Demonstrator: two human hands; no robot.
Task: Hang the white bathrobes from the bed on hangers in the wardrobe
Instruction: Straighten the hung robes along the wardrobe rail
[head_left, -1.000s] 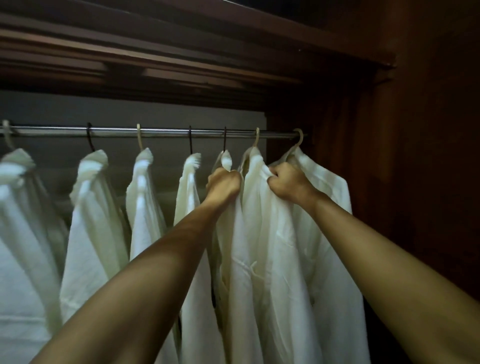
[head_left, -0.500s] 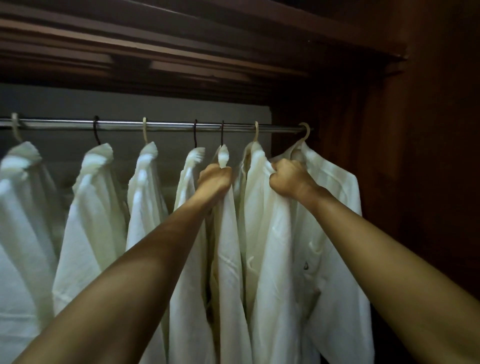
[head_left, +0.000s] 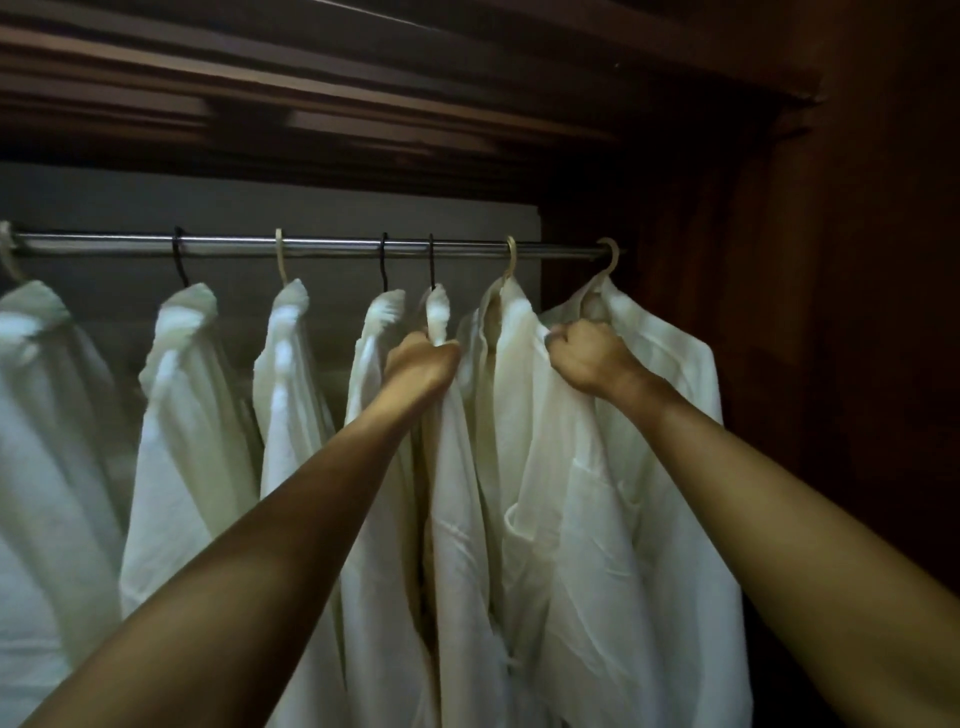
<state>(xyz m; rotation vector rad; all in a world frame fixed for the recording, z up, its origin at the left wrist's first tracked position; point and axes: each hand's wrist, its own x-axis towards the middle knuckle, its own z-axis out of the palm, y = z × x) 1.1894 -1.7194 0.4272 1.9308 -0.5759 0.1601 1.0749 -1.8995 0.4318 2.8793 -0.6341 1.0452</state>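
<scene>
Head view: left hand clamps one bathrobe collar, right hand clamps its neighbour. Last hanger meets the rail end.

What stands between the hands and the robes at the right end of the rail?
Nothing visible. The left hand grips the fifth robe under its collar; the right hand grips fabric at the collar of the last robe.

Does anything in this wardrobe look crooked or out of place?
Mildly, yes. The rightmost robe hangs turned, front facing out, while the others hang edge-on. The two black hooks above the left hand sit crowded together on the rail; further left, spacing is even.
</scene>
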